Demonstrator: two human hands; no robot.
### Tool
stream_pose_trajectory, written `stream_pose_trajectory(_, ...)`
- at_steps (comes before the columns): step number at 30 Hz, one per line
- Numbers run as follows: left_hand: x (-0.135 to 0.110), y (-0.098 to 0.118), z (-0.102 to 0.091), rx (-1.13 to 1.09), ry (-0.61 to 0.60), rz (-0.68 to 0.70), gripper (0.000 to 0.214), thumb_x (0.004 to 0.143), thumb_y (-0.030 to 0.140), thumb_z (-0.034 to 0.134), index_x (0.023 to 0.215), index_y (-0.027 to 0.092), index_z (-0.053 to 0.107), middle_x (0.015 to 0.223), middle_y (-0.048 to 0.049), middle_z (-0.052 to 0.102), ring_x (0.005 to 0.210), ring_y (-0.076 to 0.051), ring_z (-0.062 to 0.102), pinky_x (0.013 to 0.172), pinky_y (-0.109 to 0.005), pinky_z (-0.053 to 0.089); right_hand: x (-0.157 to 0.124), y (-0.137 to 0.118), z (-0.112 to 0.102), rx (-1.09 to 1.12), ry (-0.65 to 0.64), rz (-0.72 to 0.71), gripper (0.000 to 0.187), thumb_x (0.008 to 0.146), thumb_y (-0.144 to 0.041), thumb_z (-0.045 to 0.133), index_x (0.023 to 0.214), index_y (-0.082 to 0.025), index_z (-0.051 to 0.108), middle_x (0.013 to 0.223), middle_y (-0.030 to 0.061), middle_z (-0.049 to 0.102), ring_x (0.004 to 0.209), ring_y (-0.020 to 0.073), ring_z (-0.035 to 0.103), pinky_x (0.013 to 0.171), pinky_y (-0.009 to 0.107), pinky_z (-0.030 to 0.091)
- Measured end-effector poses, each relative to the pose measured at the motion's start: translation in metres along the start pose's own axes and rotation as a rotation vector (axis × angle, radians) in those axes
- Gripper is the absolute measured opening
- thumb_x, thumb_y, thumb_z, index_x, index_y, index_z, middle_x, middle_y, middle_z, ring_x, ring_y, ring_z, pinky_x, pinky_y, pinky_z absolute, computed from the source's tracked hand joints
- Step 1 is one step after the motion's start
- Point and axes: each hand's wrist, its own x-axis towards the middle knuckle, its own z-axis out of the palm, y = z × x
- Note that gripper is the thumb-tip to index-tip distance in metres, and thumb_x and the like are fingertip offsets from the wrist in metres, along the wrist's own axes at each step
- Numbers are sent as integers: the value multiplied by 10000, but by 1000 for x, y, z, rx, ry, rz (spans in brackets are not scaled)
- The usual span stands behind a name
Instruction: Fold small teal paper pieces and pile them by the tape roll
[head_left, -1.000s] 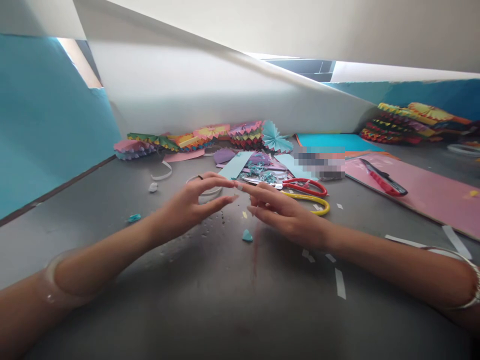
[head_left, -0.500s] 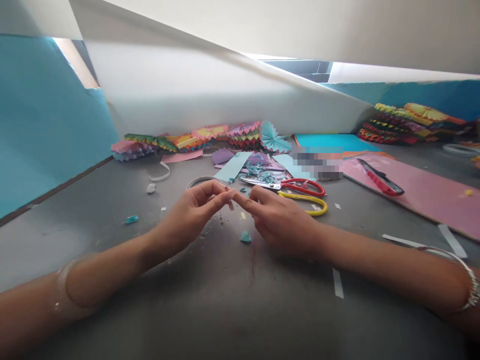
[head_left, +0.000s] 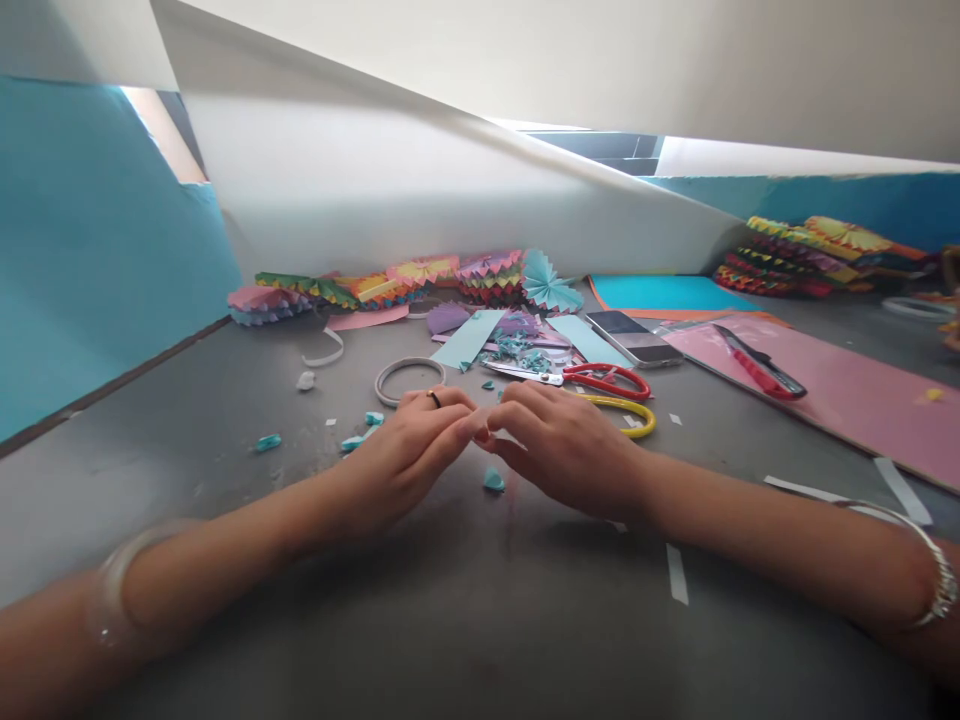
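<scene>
My left hand (head_left: 409, 455) and my right hand (head_left: 562, 445) meet fingertip to fingertip low over the grey table (head_left: 465, 620). Both have their fingers curled and pinched together around something too small to make out. A small teal paper scrap (head_left: 493, 480) lies just below the fingertips. A roll of tape (head_left: 409, 380) lies just behind my left hand. Red and yellow scissors (head_left: 611, 390) lie behind my right hand.
Folded coloured paper fans (head_left: 420, 275) line the back, with more stacked (head_left: 817, 255) at the far right. A phone (head_left: 634, 337), a red cutter (head_left: 757, 362) on a pink sheet (head_left: 847, 400), teal strips (head_left: 469, 338) and paper scraps are spread around. White and blue boards wall the sides.
Both hands have closed from spread fingers into a pinch and sunk nearer the table. The tape roll behind my left hand has come into view.
</scene>
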Motion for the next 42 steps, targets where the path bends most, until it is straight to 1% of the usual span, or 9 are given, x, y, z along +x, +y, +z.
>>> stream_pose_trajectory(6, 1, 3, -5, -102, 226, -140, 366, 958, 327, 236, 863, 169, 552, 871, -19, 564, 880, -159, 529, 869, -298, 374, -1, 2, -9, 176, 37, 48, 134, 920, -194, 381, 824, -162, 470, 769, 32, 524, 675, 127, 474, 590, 258, 387)
stream_pose_trajectory(8, 1, 0, -7, -106, 307, -196, 360, 953, 368, 246, 874, 166, 534, 869, -22, 558, 883, -167, 531, 866, -310, 381, -3, 2, -14, 293, -37, 84, 70, 901, -195, 428, 918, -151, 480, 864, 53, 540, 761, 131, 509, 647, 260, 423)
stream_pose_trajectory(10, 1, -4, -8, -112, 337, -221, 364, 947, 396, 249, 890, 166, 524, 898, -30, 560, 907, -176, 530, 867, -322, 385, -5, 3, -15, 407, -176, 54, 191, 872, -209, 493, 1050, -143, 465, 1007, 88, 542, 917, 153, 522, 760, 288, 449)
stream_pose_trajectory(14, 2, -13, -4, -92, 273, -238, 312, 927, 410, 316, 960, 176, 520, 930, -33, 565, 915, -190, 535, 853, -345, 395, -8, 6, -9, 507, -324, 29, 220, 841, -181, 523, 1052, -159, 465, 1049, 95, 549, 959, 162, 523, 807, 324, 461)
stream_pose_trajectory(19, 3, -18, 4, -377, 117, -337, 302, 867, 313, 472, 1128, 162, 468, 941, -49, 601, 862, -188, 586, 802, -352, 457, -11, 11, 4, 511, -170, 21, 194, 835, -135, 507, 1015, -175, 445, 979, 71, 544, 878, 140, 529, 742, 294, 476)
stream_pose_trajectory(24, 6, -7, 5, -695, -99, -392, 225, 847, 234, 516, 1054, 157, 558, 1008, -56, 625, 963, -188, 595, 875, -333, 462, -9, 12, 5, 435, -5, 12, 146, 864, -143, 486, 990, -188, 426, 948, 56, 532, 883, 141, 529, 750, 299, 478)
stream_pose_trajectory(31, 11, -5, 6, -666, 32, -421, 226, 784, 212, 612, 1006, 168, 617, 963, -47, 677, 913, -193, 635, 853, -354, 491, -11, 12, 2, 411, -10, 75, 273, 858, -175, 504, 1120, -180, 427, 1089, 87, 490, 953, 153, 517, 812, 321, 470)
stream_pose_trajectory(35, 11, -4, 4, -617, 114, -446, 211, 784, 249, 622, 984, 192, 653, 1007, -50, 700, 955, -217, 644, 887, -369, 494, -9, 11, -1, 519, 54, 285, 118, 886, -221, 478, 979, -168, 527, 926, 40, 556, 809, 120, 544, 722, 276, 468)
stream_pose_trajectory(42, 9, -3, 2, -609, 135, -443, 216, 796, 273, 618, 993, 191, 652, 975, -52, 721, 962, -216, 655, 903, -356, 499, -6, 11, -1, 684, 38, 493, 149, 863, -288, 527, 866, -164, 610, 803, 10, 621, 757, 119, 577, 671, 261, 470)
